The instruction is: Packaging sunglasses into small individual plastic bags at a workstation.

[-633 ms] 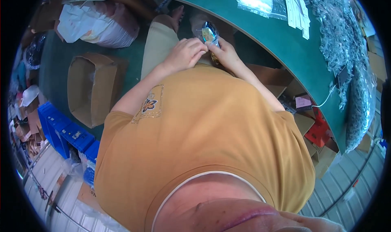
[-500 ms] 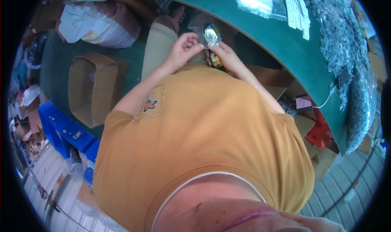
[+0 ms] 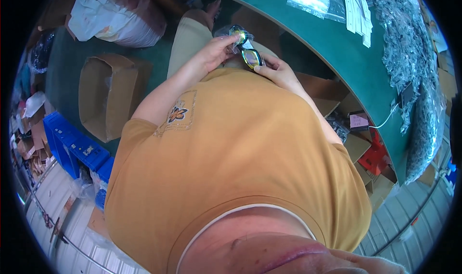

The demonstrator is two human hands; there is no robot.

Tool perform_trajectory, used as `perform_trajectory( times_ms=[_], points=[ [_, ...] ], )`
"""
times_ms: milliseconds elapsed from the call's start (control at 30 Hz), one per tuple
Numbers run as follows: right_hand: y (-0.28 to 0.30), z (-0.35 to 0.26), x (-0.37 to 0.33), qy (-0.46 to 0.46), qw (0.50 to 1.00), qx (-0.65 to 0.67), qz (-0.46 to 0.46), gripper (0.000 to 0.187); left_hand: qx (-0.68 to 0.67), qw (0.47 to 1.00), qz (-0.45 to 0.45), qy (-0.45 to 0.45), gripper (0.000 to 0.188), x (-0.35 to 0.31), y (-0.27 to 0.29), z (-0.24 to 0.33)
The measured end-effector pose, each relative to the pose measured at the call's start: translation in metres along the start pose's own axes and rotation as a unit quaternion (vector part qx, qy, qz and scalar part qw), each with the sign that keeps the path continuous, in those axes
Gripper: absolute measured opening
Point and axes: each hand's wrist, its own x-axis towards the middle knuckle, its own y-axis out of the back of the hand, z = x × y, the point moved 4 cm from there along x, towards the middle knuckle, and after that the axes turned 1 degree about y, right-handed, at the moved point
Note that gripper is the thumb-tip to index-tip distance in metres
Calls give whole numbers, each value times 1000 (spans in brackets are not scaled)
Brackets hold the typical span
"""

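A pair of swimming goggles (image 3: 251, 58) with yellow-green mirrored lenses and dark rims is stretched between my hands above my lap. My left hand (image 3: 215, 54) pinches the upper lens, its thumb lying over the front. At the lower lens, my right hand (image 3: 279, 72) grips the rim between thumb and fingers. Thin clear plastic (image 3: 223, 32) shows around the upper lens, beside my left fingertips. Some fingers of both hands are hidden behind the goggles.
A curved green table (image 3: 308, 38) runs along the far right, bearing clear bags, white strips (image 3: 357, 14) and a heap of clear plastic packages (image 3: 397, 38). Leftward on the floor are an open cardboard box (image 3: 113, 98), a white plastic bag (image 3: 115, 21) and blue crates (image 3: 77, 146).
The goggles have been turned and spread, so both lenses now face up. My left hand has moved onto the upper lens; my right hand has shifted down to the lower one.
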Motion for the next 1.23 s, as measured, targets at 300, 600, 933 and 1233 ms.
perform_trajectory(
  times_ms=[300, 600, 933, 1233],
  points=[
    [-2, 6, 10, -10, 999, 46, -6, 42, -41, 998, -19, 48, 48, 3, -4, -2],
    [1, 6, 34, 139, 988, -62, 35, 55, 178, 955, 145, -186, 70, -22, -19, 12],
    [-12, -9, 40, 92, 973, -208, -49, 87, 344, 872, 149, -316, 25, -23, -14, 26],
    [-10, 12, 50, 27, 999, 23, 0, 61, 625, 675, 157, -360, 15, -43, -35, 42]
  ],
)
